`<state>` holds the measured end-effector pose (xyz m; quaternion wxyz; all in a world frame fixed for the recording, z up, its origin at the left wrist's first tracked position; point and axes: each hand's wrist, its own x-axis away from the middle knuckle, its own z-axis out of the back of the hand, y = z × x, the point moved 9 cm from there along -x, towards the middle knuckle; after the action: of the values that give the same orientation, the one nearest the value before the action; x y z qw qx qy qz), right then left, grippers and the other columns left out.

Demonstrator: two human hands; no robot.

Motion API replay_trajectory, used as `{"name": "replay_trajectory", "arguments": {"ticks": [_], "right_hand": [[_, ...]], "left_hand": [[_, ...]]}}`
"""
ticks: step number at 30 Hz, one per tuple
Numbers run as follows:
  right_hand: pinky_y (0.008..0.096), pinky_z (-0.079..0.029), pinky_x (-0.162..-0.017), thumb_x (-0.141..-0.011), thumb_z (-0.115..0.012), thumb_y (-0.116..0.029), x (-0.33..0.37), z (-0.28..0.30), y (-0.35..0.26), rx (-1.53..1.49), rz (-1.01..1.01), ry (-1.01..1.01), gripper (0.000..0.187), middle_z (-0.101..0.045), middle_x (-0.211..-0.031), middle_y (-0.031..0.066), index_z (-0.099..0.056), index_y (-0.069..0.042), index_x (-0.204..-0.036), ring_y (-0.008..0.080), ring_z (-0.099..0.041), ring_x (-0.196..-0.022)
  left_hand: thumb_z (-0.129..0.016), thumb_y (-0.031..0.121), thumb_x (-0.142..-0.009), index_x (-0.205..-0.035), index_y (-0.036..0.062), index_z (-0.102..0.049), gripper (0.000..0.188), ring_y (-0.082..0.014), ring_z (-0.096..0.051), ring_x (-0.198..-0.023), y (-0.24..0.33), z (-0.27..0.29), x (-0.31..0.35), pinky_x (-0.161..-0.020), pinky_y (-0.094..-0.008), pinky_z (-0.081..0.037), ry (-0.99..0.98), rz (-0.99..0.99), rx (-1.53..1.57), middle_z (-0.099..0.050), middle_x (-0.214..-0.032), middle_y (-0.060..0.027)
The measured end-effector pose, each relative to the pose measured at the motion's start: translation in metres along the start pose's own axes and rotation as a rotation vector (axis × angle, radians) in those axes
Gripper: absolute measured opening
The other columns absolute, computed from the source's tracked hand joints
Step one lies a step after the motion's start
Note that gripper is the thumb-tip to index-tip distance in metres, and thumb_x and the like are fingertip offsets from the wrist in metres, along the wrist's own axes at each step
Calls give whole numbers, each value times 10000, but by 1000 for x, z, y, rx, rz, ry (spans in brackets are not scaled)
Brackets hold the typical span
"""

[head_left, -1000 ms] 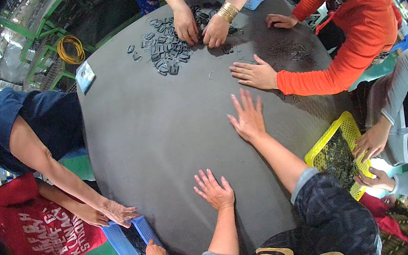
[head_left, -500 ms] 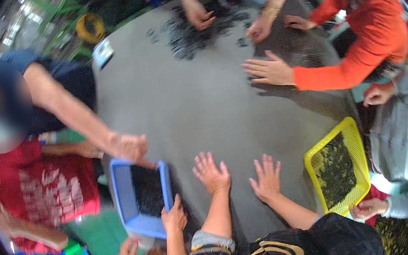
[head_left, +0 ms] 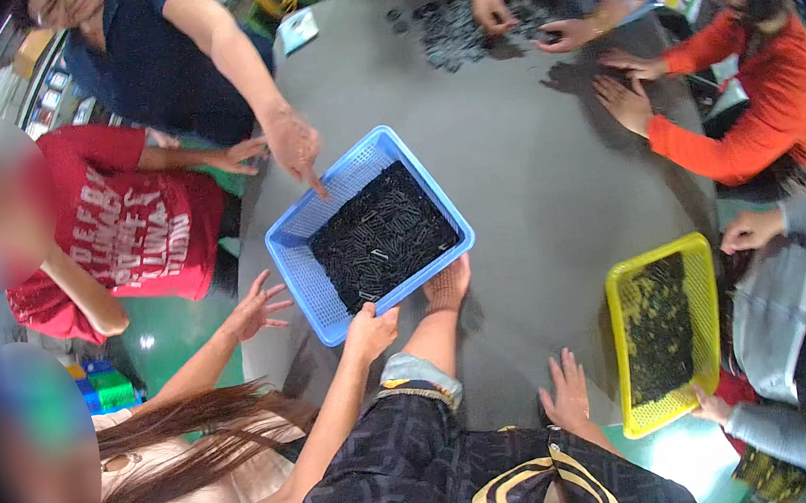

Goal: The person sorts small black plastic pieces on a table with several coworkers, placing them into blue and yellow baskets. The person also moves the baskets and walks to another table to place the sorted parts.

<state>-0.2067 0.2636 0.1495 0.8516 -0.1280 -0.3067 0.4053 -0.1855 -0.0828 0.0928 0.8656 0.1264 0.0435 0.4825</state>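
A blue basket is tilted above the table, with many small black strip-like pieces inside. My left hand is at the basket's near right side, its fingers hidden behind the wall; whether they grip it does not show. My right hand lies open on the grey table with fingers spread, holding nothing. A co-worker's hand grips the basket's near rim. Another person's hand reaches to its far left rim.
At the right, a co-worker's hand touches a yellow basket of dark pieces. Black pieces lie spread at the far side, near other people's hands. A person in orange rests both hands on the table.
The blue basket has come from the left edge in over the table. My left hand has gone from flat on the table to the basket's side. My right hand is nearer me.
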Motion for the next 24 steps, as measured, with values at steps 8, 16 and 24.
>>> {"name": "replay_trajectory", "arguments": {"ticks": [8,16,24], "right_hand": [[434,-448,-958,-870,-601,-327,80,33,22,-261,-30,41,453,-583,-1241,169,-551,-84,-1250,337,-563,-1126],[392,-519,-829,-861,-601,-365,167,34,59,-441,-196,28,391,-687,-999,135,-631,-93,-1140,294,-660,-925],[408,-474,-923,-833,-590,-375,197,44,83,-443,-406,149,453,-661,-1068,193,-638,-71,-1165,334,-624,-1021]], "left_hand": [[-641,319,-829,-1430,31,-319,740,-344,-207,-1418,14,22,88,-1145,-487,-200,-298,-137,68,-264,-1513,-197],[-667,240,-820,-1485,59,-175,847,-341,-162,-1415,28,57,248,-1131,-492,-220,-648,-260,28,-193,-1522,-187],[-458,143,-902,-1394,157,-430,493,-298,-429,-1267,209,12,264,-1104,-398,-279,1138,-1431,-76,-485,-1360,-159]]}}
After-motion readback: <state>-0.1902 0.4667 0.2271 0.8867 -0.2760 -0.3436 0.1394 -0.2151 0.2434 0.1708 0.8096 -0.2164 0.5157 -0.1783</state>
